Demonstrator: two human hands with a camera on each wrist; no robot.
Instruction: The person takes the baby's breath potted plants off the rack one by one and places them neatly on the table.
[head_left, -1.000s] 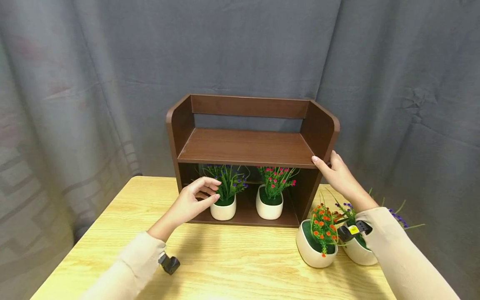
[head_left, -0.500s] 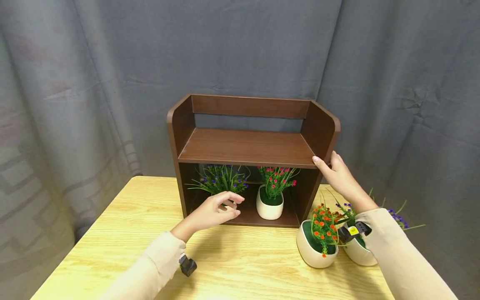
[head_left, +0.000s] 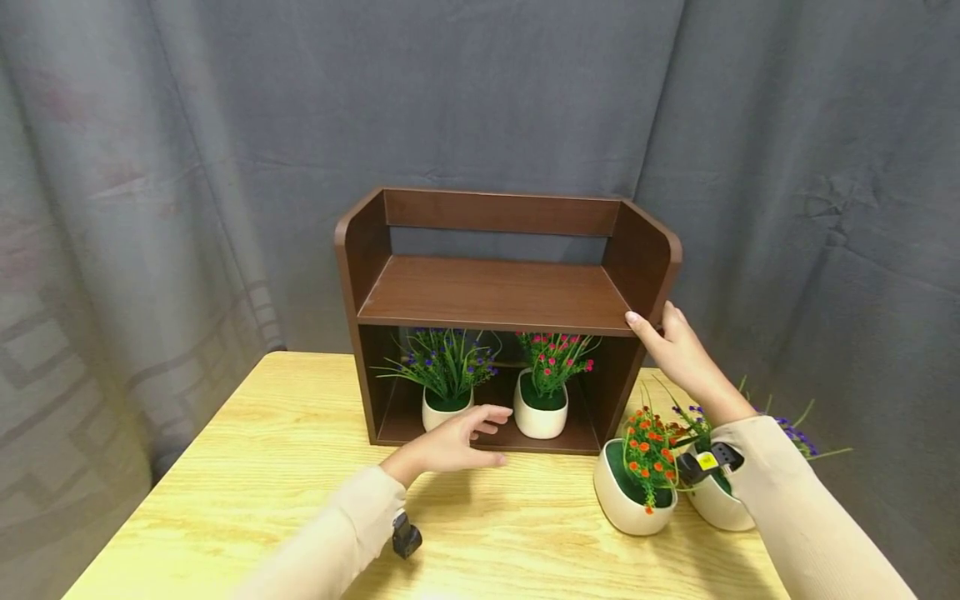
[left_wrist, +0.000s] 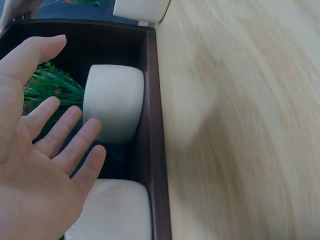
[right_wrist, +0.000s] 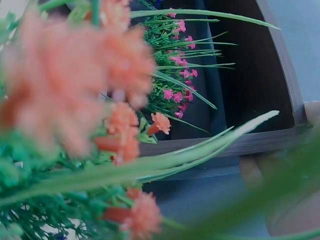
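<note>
A dark brown two-tier wooden shelf (head_left: 487,292) stands on the table. My right hand (head_left: 682,354) grips its right side panel, thumb in front and fingers behind. On the lower tier sit two white pots of artificial flowers: a purple-flowered plant (head_left: 447,367) at left and a pink-flowered plant (head_left: 540,415) at right. My left hand (head_left: 453,442), fingers spread and holding nothing, is in front of the lower tier and partly hides the purple plant's pot. In the left wrist view, its palm shows beside the pink plant's white pot (left_wrist: 115,102).
On the table (head_left: 247,483), right of the shelf, stand a potted plant with orange flowers (head_left: 633,504) and another purple-flowered pot (head_left: 720,504), partly covered by the right forearm. Grey curtains (head_left: 510,100) hang behind. Orange blooms (right_wrist: 125,135) fill much of the right wrist view.
My left hand has moved rightward and lower, from the purple plant toward the pink one, its fingers spreading. The right hand stays on the shelf panel.
</note>
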